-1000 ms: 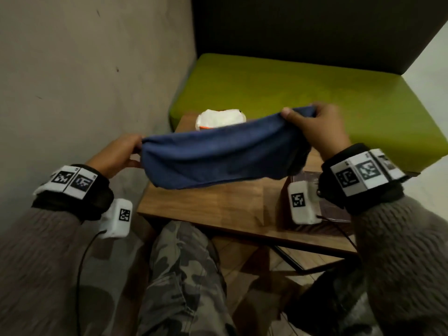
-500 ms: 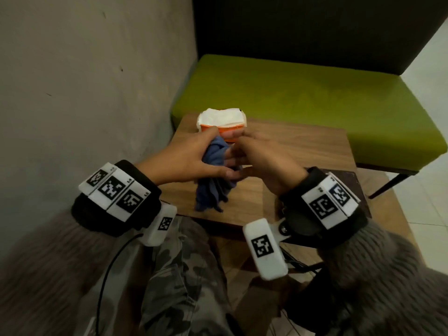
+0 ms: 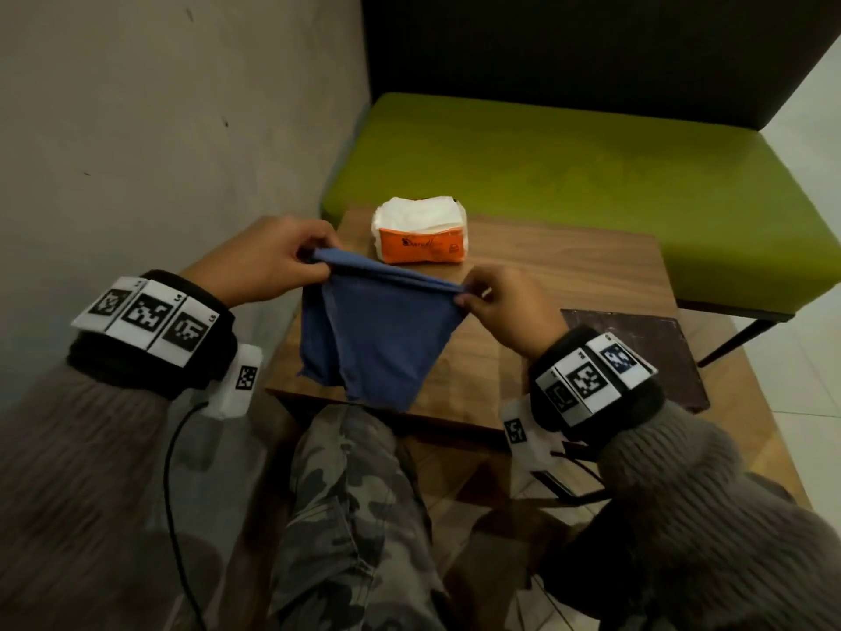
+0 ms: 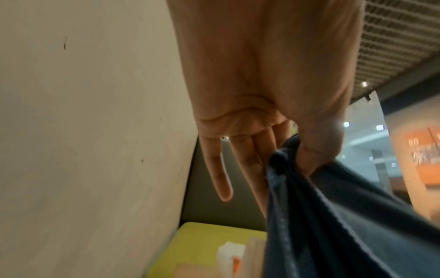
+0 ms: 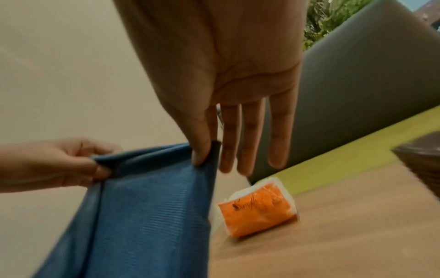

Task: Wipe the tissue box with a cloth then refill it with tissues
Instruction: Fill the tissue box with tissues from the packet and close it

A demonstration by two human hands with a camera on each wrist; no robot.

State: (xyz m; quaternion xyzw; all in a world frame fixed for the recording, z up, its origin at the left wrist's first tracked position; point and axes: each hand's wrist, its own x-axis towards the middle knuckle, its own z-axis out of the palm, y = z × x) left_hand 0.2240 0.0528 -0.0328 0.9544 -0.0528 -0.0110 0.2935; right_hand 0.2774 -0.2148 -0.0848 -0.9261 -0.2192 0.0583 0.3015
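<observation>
folded blue microfibre cloth, bunched between both hands half a second ago, now spread again and hanging over the near edge of the small wooden table, narrower than the full stretch of a second ago. left hand pinching the left top corner between thumb and forefinger, remaining fingers extended; right hand pinching the right top corner in like manner, three fingers straight and free. orange-and-white plastic pack of tissues unmoved at the far left of the table, just beyond the cloth and apart from it. dark flat rectangular panel at the right edge, possibly the tissue box; cannot tell. green upholstered bench behind. head view alone: both wrists and the whole cloth. left wrist view alone: slatted ceiling. right wrist view alone: lettering on the pack and green foliage.
</observation>
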